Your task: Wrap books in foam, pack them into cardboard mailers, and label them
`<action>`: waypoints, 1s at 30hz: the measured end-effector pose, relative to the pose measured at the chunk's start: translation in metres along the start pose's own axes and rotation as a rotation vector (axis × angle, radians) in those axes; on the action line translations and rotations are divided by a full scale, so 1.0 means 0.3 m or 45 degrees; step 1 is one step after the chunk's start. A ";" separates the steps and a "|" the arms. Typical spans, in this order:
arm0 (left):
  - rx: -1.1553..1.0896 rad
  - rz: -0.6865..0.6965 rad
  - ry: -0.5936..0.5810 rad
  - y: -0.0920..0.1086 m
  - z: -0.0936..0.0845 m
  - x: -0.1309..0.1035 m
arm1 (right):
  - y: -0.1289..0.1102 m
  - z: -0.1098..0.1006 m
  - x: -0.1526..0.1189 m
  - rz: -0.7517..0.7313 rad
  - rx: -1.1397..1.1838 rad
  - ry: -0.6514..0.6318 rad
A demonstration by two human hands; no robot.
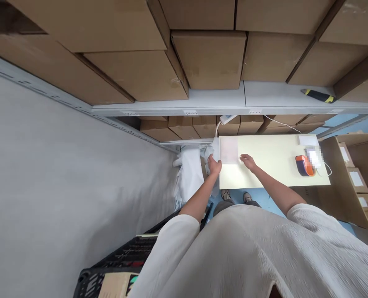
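Observation:
A thin, pale pink, see-through sheet or bag [229, 150] lies flat on the left end of the cream-coloured table [270, 161]. My left hand [214, 166] is at the table's left edge, by the sheet's lower left corner, with thumb and fingers apart. Just past the sheet's right edge is my right hand [248, 161], its fingers bent together over the tabletop. A small whitish bit shows at those fingertips, too small to name. Crumpled white wrapping material [209, 155] hangs beside my left hand.
Cardboard boxes [208, 60] fill the shelves ahead. A yellow-black handled tool [318, 96] lies on the shelf. An orange-purple roll [304, 165] and a small white device [308, 140] sit on the table's right. A large carton [351, 207], white sheeting [191, 171] and a black crate [89, 281] stand around.

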State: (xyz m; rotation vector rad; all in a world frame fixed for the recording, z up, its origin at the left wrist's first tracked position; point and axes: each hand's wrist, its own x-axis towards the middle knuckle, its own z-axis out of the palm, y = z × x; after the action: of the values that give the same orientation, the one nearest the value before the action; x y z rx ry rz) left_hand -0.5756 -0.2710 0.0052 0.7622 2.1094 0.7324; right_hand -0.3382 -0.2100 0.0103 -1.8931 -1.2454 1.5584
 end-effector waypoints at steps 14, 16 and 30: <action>-0.071 0.082 0.282 -0.005 0.101 -0.463 | 0.066 -0.151 -0.088 -0.429 -0.337 -0.388; -0.089 0.083 0.330 -0.038 0.107 -0.536 | 0.087 -0.146 -0.114 -0.488 -0.367 -0.462; -0.225 -0.074 0.758 -0.341 -0.058 -1.015 | 0.143 0.235 -0.478 -0.838 -0.469 -1.020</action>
State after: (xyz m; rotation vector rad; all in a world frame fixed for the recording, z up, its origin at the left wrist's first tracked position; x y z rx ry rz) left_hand -0.4561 -0.5595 0.0825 0.4108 2.5268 1.2073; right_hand -0.3850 -0.3660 0.0391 -0.7880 -2.3144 1.8015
